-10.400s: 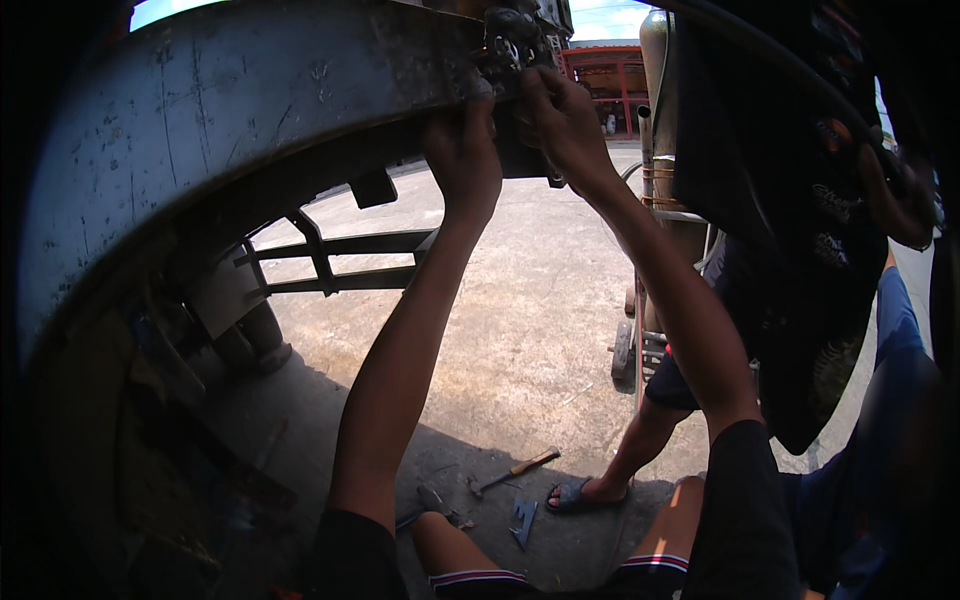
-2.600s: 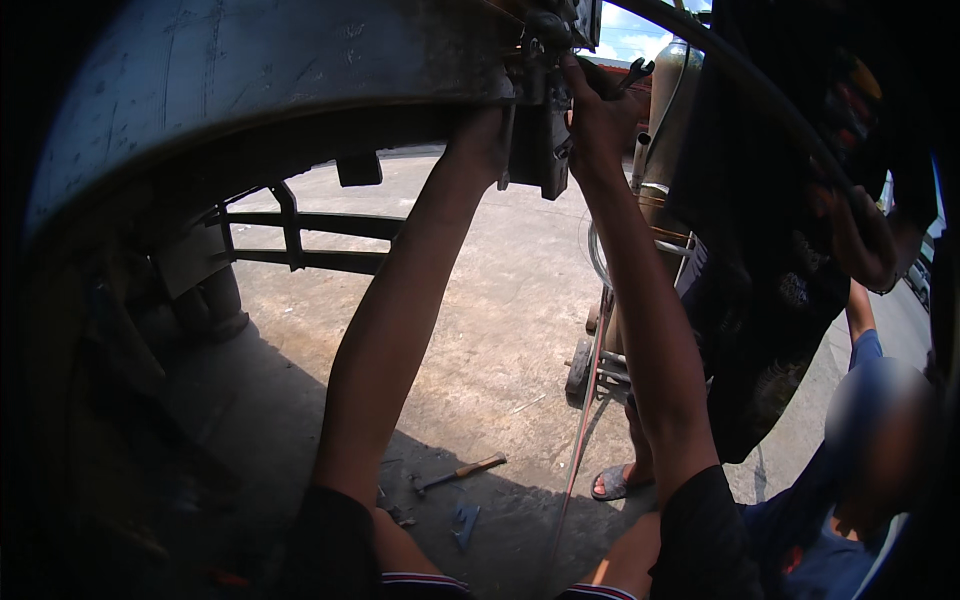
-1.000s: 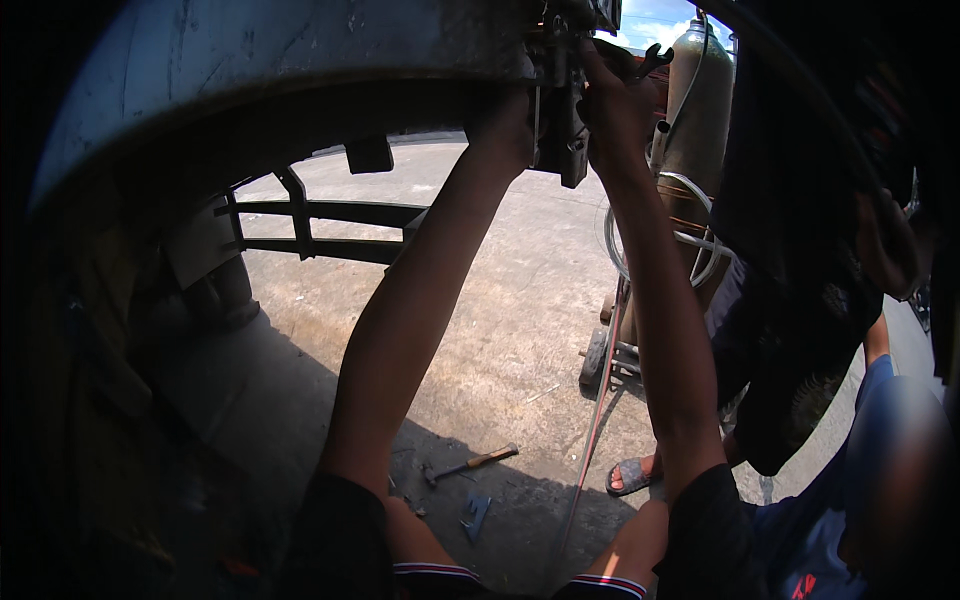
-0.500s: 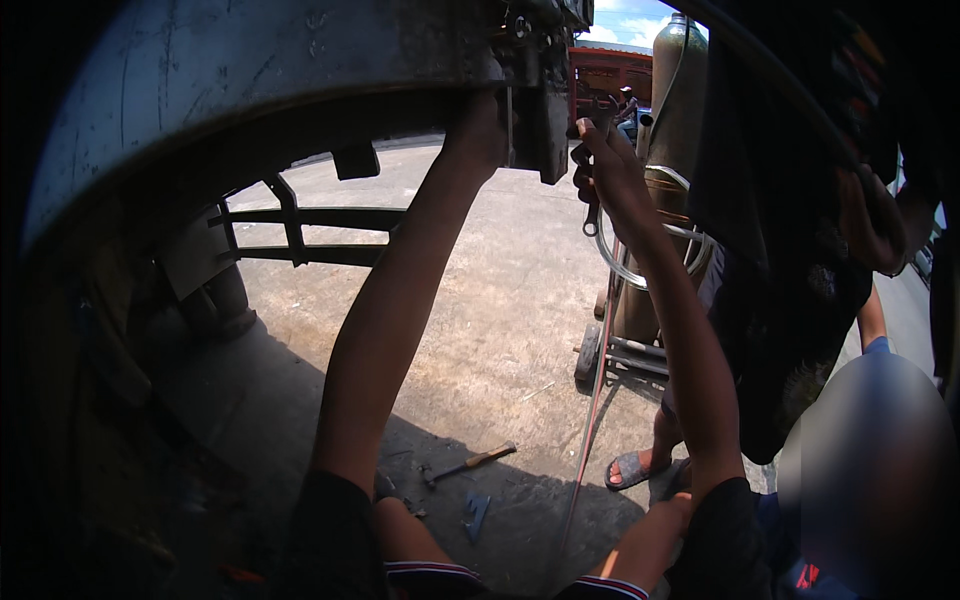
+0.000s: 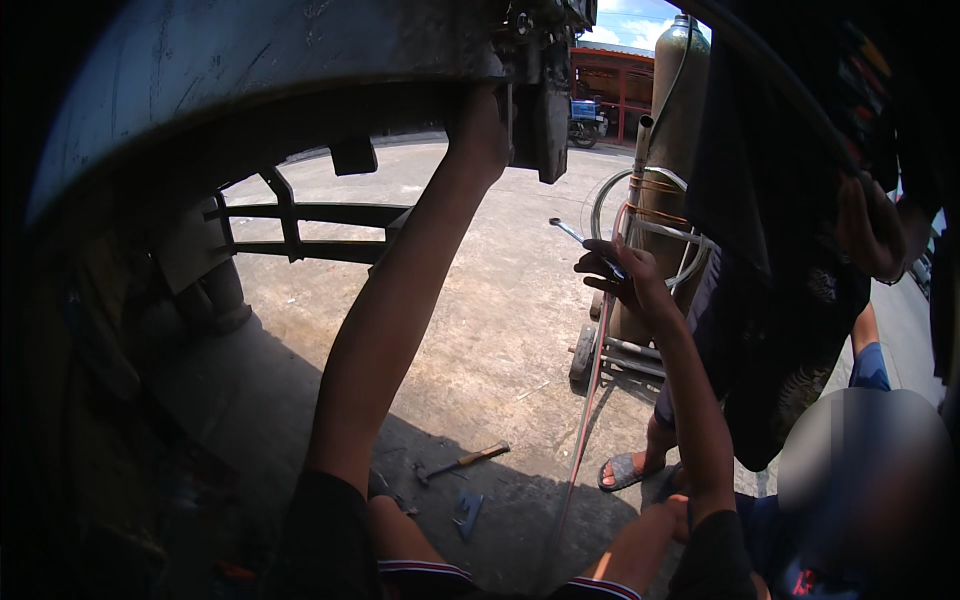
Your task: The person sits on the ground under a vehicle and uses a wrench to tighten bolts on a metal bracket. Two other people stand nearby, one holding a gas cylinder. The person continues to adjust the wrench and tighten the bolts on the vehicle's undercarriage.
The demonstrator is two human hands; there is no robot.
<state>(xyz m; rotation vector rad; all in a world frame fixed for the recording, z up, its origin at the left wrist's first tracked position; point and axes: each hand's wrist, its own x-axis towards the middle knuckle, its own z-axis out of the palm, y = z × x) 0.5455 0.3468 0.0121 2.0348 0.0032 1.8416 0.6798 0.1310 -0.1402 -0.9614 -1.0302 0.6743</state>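
The wrench (image 5: pixel 569 232) slanted ring-end up-left in the right hand (image 5: pixel 640 277), its grip loosely curled, lower than before (I couldn't tell for the left hand (image 5: pixel 482 116)).

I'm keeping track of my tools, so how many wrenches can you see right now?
1: the wrench in your right hand, one end sticking out to the left. Others may be hidden around the metal panel, where your left hand's grip is unclear.

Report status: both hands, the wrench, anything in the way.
Left hand up at lower edge of metal panel, fingers mostly hidden. Right hand holding wrench, apart from panel. Hammer on ground, clear of both hands.
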